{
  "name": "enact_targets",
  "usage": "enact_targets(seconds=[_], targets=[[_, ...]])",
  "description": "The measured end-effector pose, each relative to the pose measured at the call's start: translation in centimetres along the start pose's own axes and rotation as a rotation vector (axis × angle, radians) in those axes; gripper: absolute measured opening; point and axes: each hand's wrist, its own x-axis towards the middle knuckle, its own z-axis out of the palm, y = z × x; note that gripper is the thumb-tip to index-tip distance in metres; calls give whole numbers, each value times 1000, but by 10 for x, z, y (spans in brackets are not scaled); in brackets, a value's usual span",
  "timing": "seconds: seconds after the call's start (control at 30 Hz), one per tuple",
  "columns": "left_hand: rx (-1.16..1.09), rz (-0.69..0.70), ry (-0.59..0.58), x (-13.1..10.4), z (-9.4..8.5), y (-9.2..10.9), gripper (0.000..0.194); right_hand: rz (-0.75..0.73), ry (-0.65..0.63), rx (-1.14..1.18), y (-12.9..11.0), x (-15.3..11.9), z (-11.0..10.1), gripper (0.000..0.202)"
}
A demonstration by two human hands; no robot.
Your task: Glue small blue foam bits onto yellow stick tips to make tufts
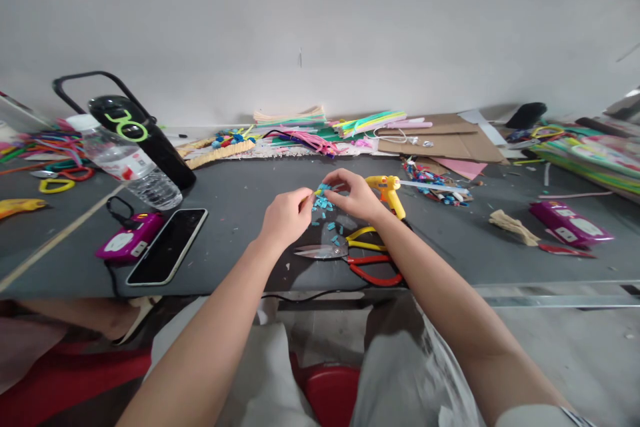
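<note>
My left hand (289,215) is closed in a pinch, with a thin yellow-green piece (317,192) sticking out at its fingertips. Opposite it, my right hand (357,196) curls its thumb and fingers together close to that piece; what they grip is too small to make out. Below and between both hands lies a pile of short blue pieces (324,203), with a few strays nearer me. Scissors (325,251) with one yellow and one red handle lie under my right forearm, blades pointing left. Just beyond my right wrist rests a yellow glue gun (391,195) with a white stick in its back.
To the left are a phone (167,247), a purple box (129,237), a plastic water bottle (133,163) and a black flask (160,153). Craft stems (310,140) and cardboard (440,137) line the back wall. Another purple box (570,223) is at right.
</note>
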Motion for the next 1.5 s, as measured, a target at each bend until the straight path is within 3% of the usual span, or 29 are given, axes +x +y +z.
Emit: enact_targets(seconds=[0.43, 0.63, 0.7, 0.83, 0.93, 1.5], targets=[[-20, -27, -7, 0, 0, -1, 30, 12, 8, 22, 1, 1, 0, 21], [-18, -52, 34, 4, -4, -13, 30, 69, 163, -46, 7, 4, -10, 21], [-21, -56, 41, 5, -6, -16, 30, 73, 122, -168, 11, 4, -12, 17], [16, -76, 53, 6, -8, -18, 30, 89, -116, -396, 19, 1, -12, 13], [28, -75, 52, 7, -9, -18, 29, 105, -207, -512, 22, -1, -9, 14], [-22, -63, 88, 7, -4, -19, 28, 91, -231, -543, 19, -3, 0, 7]])
